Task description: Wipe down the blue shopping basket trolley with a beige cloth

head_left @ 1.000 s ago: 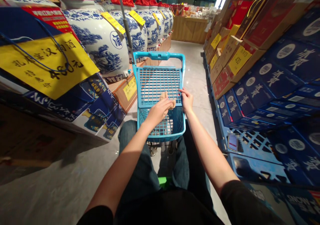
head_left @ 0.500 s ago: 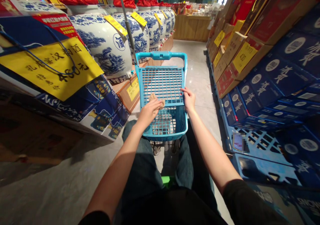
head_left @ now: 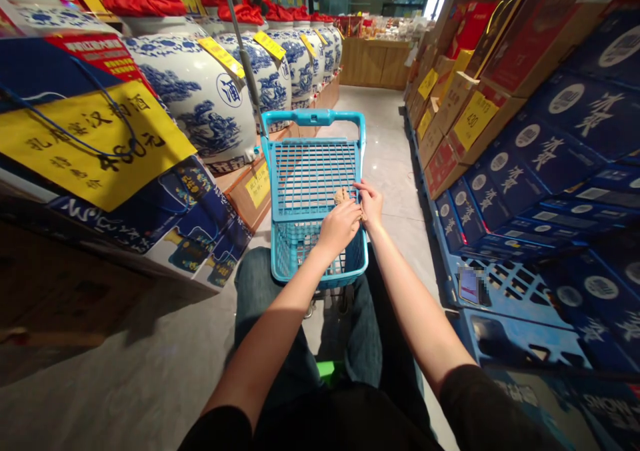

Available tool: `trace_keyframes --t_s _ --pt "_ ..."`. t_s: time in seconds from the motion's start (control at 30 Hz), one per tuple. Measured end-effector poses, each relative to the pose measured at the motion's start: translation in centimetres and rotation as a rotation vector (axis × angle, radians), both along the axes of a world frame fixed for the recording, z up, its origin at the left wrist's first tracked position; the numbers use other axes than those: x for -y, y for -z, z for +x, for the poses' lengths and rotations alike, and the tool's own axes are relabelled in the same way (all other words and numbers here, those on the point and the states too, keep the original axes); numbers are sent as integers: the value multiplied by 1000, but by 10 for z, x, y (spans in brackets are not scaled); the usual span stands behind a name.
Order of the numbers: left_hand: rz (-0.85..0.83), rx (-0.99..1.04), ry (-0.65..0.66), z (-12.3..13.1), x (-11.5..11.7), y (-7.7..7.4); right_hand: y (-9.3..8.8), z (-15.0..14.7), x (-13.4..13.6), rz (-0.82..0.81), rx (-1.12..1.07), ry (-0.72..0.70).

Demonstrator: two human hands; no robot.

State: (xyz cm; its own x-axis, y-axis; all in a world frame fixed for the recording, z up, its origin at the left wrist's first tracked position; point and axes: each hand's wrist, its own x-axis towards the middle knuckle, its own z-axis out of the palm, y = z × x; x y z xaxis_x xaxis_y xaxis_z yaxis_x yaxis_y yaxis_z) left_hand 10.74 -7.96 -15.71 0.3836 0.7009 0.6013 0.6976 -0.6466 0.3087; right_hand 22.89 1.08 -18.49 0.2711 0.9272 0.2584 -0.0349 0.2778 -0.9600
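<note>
A blue plastic shopping cart (head_left: 300, 217) stands between my knees, its lattice flap in front and its basket nearer me. My left hand (head_left: 339, 227) is closed on a crumpled tan cloth (head_left: 341, 195), pressed to the flap's lower right part. Right beside it, my right hand (head_left: 371, 207) grips the cart's right edge with bent fingers. The two hands are close together, and part of the cloth is hidden under the left fingers. Beyond them is the cart's blue handle (head_left: 313, 117).
Blue-and-white jars (head_left: 193, 97) with red cloth tops line the left, behind a boxed display with a yellow price sign (head_left: 95, 144). Stacked blue cartons (head_left: 550, 144) rise on the right. A phone (head_left: 469, 284) lies on a blue pallet (head_left: 520, 337). A wooden counter (head_left: 373, 64) stands far ahead.
My left hand has slid the cloth rightward across the flap, up to my right hand. The right hand stays at the cart's right edge. The whole view has shifted slightly.
</note>
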Motion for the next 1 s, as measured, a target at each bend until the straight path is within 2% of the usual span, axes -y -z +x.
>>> trace_keyframes --t_s 0.13,0.23,0.4,0.5,0.63,0.73,0.9,1.0 --pt "-48 19 -5 -18 7 -5 2 0 -1 25 12 -7" --pt "-86 39 -65 -53 18 -7 3 -1 -1 29 3 -2" --pt "-94 70 -245 -125 41 -5 2 -2 -1 15 -21 -1" --pt "-100 78 -339 -142 48 -4 1 -3 1 11 -35 14" --pt "-100 55 -371 -124 44 -4 -1 -4 3 9 -43 29" --pt "-82 31 -325 -92 35 -7 -2 -4 4 16 -28 27" --pt "-65 -48 -176 -31 19 -16 -4 0 5 32 5 36" --pt "-72 -86 -161 -4 13 -21 -4 3 4 44 40 19"
